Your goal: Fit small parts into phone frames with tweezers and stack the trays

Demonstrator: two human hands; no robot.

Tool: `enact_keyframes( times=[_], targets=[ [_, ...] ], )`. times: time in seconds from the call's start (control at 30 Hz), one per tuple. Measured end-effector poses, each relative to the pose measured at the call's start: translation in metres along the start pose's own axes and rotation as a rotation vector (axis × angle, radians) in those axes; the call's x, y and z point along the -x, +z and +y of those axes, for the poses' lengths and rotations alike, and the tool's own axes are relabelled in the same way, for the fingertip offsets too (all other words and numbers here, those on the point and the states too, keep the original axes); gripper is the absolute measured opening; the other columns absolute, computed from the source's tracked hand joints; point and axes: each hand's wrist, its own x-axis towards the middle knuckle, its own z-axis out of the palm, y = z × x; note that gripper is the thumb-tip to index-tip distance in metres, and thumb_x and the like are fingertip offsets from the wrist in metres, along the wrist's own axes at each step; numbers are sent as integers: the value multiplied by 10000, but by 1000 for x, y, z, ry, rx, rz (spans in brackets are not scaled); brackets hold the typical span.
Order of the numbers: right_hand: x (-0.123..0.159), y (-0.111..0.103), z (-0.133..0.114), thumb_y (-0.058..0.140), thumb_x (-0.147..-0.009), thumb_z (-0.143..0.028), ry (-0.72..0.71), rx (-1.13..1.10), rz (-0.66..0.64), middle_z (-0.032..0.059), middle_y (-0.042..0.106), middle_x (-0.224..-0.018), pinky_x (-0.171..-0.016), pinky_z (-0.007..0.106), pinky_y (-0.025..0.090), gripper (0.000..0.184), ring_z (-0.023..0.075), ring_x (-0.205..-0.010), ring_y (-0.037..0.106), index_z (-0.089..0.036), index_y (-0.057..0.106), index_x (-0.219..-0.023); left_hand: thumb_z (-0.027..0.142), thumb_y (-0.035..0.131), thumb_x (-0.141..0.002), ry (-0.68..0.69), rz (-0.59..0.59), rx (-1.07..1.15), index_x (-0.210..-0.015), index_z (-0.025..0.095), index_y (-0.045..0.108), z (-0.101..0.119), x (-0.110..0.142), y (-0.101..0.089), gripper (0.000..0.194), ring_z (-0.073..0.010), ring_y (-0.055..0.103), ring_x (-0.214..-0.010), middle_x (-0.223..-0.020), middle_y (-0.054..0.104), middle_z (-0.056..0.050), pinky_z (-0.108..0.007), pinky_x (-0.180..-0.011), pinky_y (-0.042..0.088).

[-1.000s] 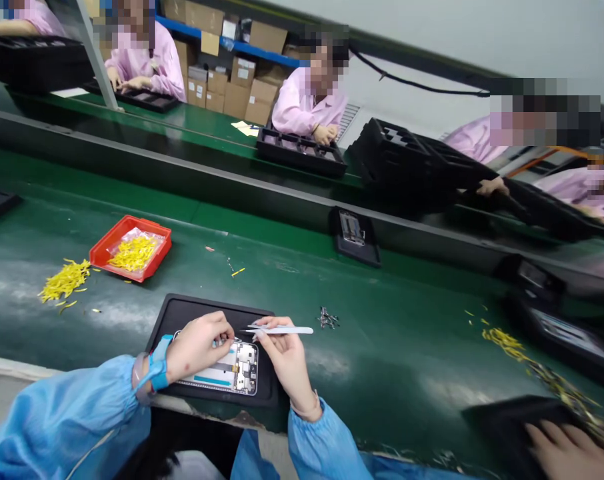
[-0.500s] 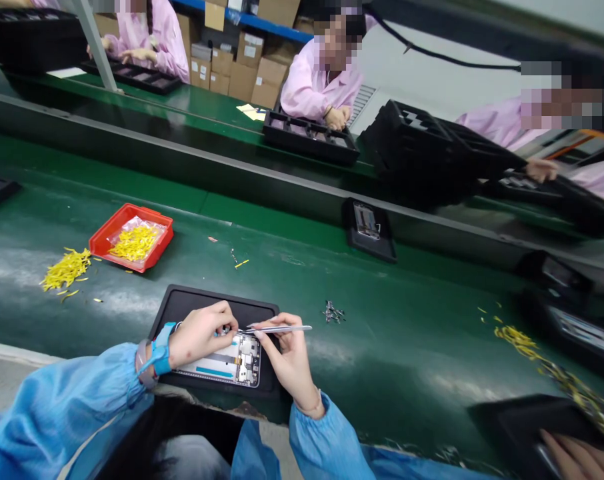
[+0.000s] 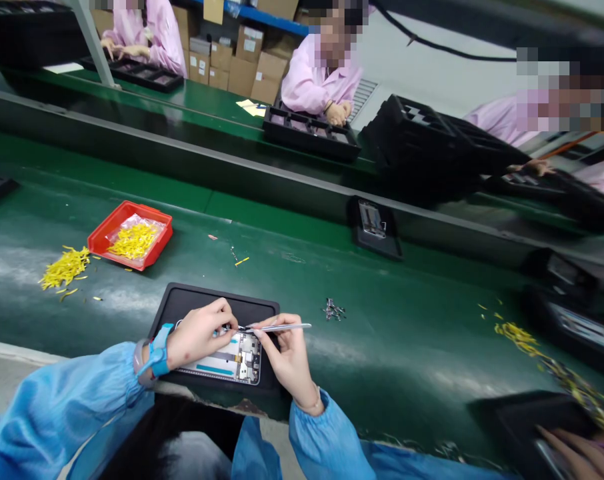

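Your right hand [image 3: 289, 357] pinches steel tweezers [image 3: 277, 327] between thumb and fingers, their tips reaching the phone frame [image 3: 242, 360], which lies flat in a black tray [image 3: 215, 303] at the near edge of the green conveyor belt [image 3: 407, 360]. Your left hand [image 3: 197, 337] curls over the frame's upper edge; you can't tell whether it grips anything. A heap of small metal parts [image 3: 334, 309] lies near the tray's right side.

Red tray [image 3: 102, 227], yellow strips [image 3: 135, 240]; metal bits [image 3: 334, 309] on green conveyor belt [image 3: 292, 280]
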Motion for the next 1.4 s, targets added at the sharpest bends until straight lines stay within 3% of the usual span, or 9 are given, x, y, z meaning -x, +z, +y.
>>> enact_keyframes(
  times=[0.13, 0.27, 0.4, 0.63, 0.8, 0.97, 1.23, 1.33, 1.4],
  targets=[
    [2, 0, 2, 617, -867, -267, -28, 73, -7, 0, 647, -776, -700, 327, 544, 200, 174, -754, 674, -245, 420, -888, 186, 520, -812, 16, 9, -5, -832, 207, 626, 0, 1, 1, 110, -105, 579, -666, -927, 565, 7, -210, -640, 455],
    [5, 0, 4, 568, -886, -213, -98, 170, -29, 11, 621, -798, -697, 335, 527, 149, 177, -766, 656, -246, 424, -900, 168, 483, -853, 93, 6, -57, -844, 203, 637, -1, 3, 1, 158, -135, 607, -794, -944, 602, -11, -213, -702, 474],
    [7, 4, 5, 536, -897, -195, -149, 221, -31, 17, 592, -798, -676, 340, 512, 135, 183, -755, 636, -247, 412, -909, 192, 406, -924, 217, -18, -189, -924, 213, 646, -5, 8, 4, 240, -149, 595, -866, -951, 625, -26, -223, -756, 487],
    [8, 8, 3, 480, -920, -171, -216, 243, -55, 24, 561, -824, -694, 343, 515, 86, 184, -779, 621, -244, 435, -923, 180, 335, -965, 300, -37, -385, -1018, 175, 597, -5, 14, 9, 268, -181, 583, -860, -1002, 622, -68, -264, -706, 520],
    [4, 1, -2, 500, -919, -212, -152, 228, -147, 30, 594, -806, -676, 318, 514, 43, 182, -756, 625, -233, 500, -882, 217, 324, -974, 308, -19, -353, -1068, 159, 561, -5, 13, 11, 261, -199, 590, -913, -1025, 608, -85, -307, -786, 521],
    [2, -6, -3, 517, -904, -173, -143, 234, -204, 36, 635, -838, -699, 318, 519, 62, 188, -792, 645, -235, 514, -904, 213, 324, -976, 312, -6, -350, -1031, 180, 577, -8, 16, 12, 261, -183, 594, -873, -999, 620, -65, -290, -764, 522],
    [4, -3, 1, 504, -900, -145, -147, 217, -181, 39, 626, -840, -701, 320, 515, 89, 188, -790, 636, -233, 512, -913, 170, 328, -972, 352, -11, -458, -1020, 155, 570, -4, 18, 11, 248, -185, 598, -834, -1001, 631, -68, -276, -697, 525],
    [1, -8, -9, 526, -904, -162, -158, 155, -193, 35, 643, -839, -692, 324, 523, 77, 190, -793, 647, -239, 526, -909, 140, 326, -960, 348, -6, -501, -1025, 141, 559, -2, 19, 14, 242, -197, 599, -836, -1003, 624, -83, -294, -701, 527],
    [-3, -12, -21, 544, -905, -164, -196, 80, -124, 22, 646, -842, -719, 341, 528, 95, 189, -814, 656, -252, 521, -931, 123, 327, -948, 337, 6, -514, -1033, 133, 551, 0, 19, 15, 240, -202, 602, -831, -1000, 620, -90, -307, -710, 528]
  ],
)
